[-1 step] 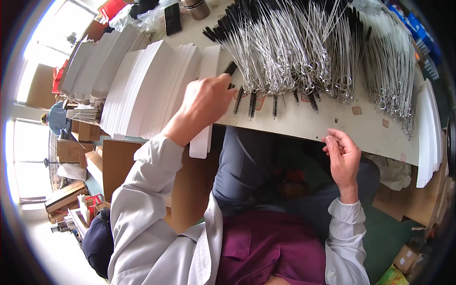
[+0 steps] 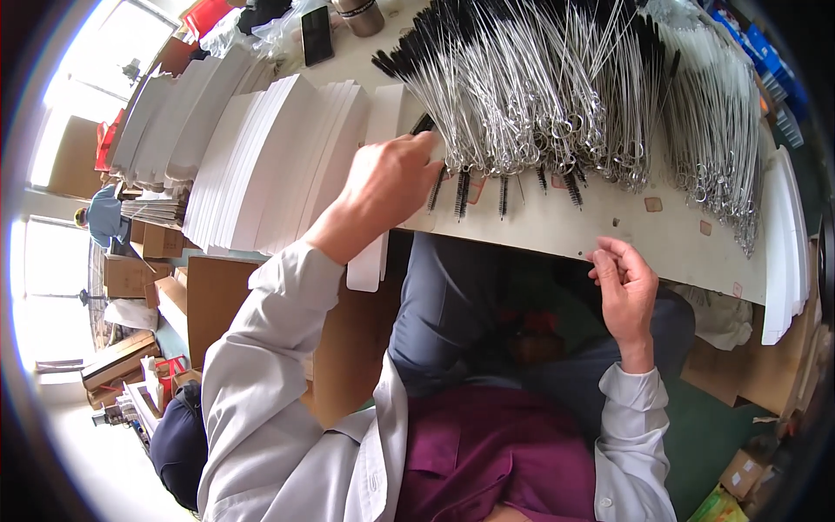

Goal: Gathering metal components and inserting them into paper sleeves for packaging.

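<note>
On the table (image 2: 609, 230), a large pile of wire brushes (image 2: 539, 78) lies spread across the far half, handles looped, black bristle tips pointing both toward and away from the person. A second bundle of wire brushes lies at the right end (image 2: 722, 122), apart from the main pile.

Left hand (image 2: 387, 187): reaches forward from a light sleeve (image 2: 278, 348) to the near-left edge of the pile. Fingers are curled closed, with the fingertips (image 2: 428, 150) at the brushes; a dark brush end shows just above the knuckles. Whether one brush or several are pinched cannot be told, as the hand covers the contact.

Right hand (image 2: 624, 291): rests at the near table edge, well apart from the pile. Fingers are loosely bent, thumb and forefinger close together; whether they hold anything cannot be told.

Left of the pile, stacks of white cards (image 2: 278, 157) stand fanned in rows, just beside the left hand. One white card (image 2: 370, 261) hangs over the near edge below the left wrist. More white cards (image 2: 783, 252) lie stacked at the right end of the table.

Beyond the pile at the far edge stand a dark phone (image 2: 316, 35) and a metal cup (image 2: 358, 16). Cardboard boxes (image 2: 139, 270) sit on the floor at left.
</note>
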A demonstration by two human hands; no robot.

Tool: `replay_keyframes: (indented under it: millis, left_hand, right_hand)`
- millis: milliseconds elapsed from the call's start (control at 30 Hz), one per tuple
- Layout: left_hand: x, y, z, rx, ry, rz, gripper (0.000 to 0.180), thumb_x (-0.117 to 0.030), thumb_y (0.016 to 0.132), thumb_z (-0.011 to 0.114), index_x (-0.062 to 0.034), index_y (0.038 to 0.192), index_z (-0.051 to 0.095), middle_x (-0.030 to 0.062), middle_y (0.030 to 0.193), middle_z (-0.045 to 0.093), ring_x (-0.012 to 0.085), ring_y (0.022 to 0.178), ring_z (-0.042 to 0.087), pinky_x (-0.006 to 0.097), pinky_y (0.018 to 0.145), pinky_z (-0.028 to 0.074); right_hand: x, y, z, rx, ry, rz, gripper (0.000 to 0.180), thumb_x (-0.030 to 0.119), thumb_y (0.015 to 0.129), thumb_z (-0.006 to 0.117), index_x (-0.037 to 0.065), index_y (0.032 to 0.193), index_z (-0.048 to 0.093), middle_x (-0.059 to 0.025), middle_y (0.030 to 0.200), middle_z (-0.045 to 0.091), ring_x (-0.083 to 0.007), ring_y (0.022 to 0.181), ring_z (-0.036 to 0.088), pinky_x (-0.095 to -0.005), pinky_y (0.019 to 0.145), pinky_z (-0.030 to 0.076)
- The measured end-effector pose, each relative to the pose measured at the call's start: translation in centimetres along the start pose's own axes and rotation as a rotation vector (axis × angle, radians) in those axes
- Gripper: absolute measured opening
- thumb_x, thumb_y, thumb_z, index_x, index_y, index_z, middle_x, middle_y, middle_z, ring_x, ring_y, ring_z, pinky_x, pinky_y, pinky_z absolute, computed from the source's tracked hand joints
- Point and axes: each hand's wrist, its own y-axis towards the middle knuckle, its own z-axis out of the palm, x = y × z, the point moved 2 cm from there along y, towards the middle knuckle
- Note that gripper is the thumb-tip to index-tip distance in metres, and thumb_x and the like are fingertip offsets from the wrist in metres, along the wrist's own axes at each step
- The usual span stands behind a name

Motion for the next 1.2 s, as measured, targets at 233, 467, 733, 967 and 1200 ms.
replay_keyframes:
  millis: [233,467,733,967,1200]
  left_hand:
    - [1.4,2.8,3.7,0.119,0.186,0.215,0.015,-0.008,0.09,0.067,-0.0047,0.104,0.069,0.014,0.087,0.068,0.0367,0.08,0.07,0.046,0.072,0.058]
    - [1.6,3.4,2.0,0.028,0.036,0.301,0.005,-0.004,0.086,0.065,-0.0038,0.088,0.06,0.0116,0.082,0.066,0.0339,0.08,0.07,0.045,0.072,0.057]
    - [2.5,3.6,1.8,0.182,-0.103,0.223,0.013,-0.007,0.091,0.064,-0.0045,0.102,0.069,0.0162,0.087,0.071,0.035,0.079,0.071,0.042,0.073,0.057]
    - [2.1,2.9,1.6,0.121,-0.174,0.011,0.014,-0.014,0.089,0.069,-0.0055,0.1,0.07,0.0164,0.084,0.07,0.0301,0.076,0.071,0.042,0.074,0.057]
    - [2.0,1.3,3.2,0.088,-0.075,0.13,0.015,-0.019,0.09,0.072,-0.0055,0.098,0.071,0.0132,0.082,0.068,0.0345,0.074,0.069,0.044,0.072,0.056]
  right_hand:
    - [0.3,0.2,1.0,-0.008,-0.046,-0.088,0.022,0.013,0.099,0.071,-0.004,0.113,0.071,-0.0114,0.088,0.076,-0.0137,0.073,0.072,-0.0274,0.068,0.056]
    - [1.1,0.8,2.0,0.053,-0.088,-0.078,0.022,0.013,0.098,0.072,-0.004,0.111,0.071,-0.0129,0.088,0.076,-0.0158,0.077,0.073,-0.0292,0.07,0.057]
    - [2.7,2.1,4.4,0.147,-0.119,-0.168,0.02,0.012,0.097,0.071,-0.003,0.111,0.072,-0.0154,0.091,0.077,-0.0195,0.078,0.075,-0.0311,0.069,0.058]
    - [1.9,2.3,5.1,0.162,-0.122,-0.157,0.02,0.011,0.097,0.071,-0.003,0.111,0.072,-0.0145,0.09,0.077,-0.0191,0.077,0.075,-0.0308,0.068,0.058]
    - [1.8,2.6,5.4,0.16,-0.108,-0.154,0.019,0.011,0.096,0.07,-0.003,0.11,0.072,-0.0149,0.091,0.077,-0.0199,0.079,0.076,-0.0307,0.067,0.058]
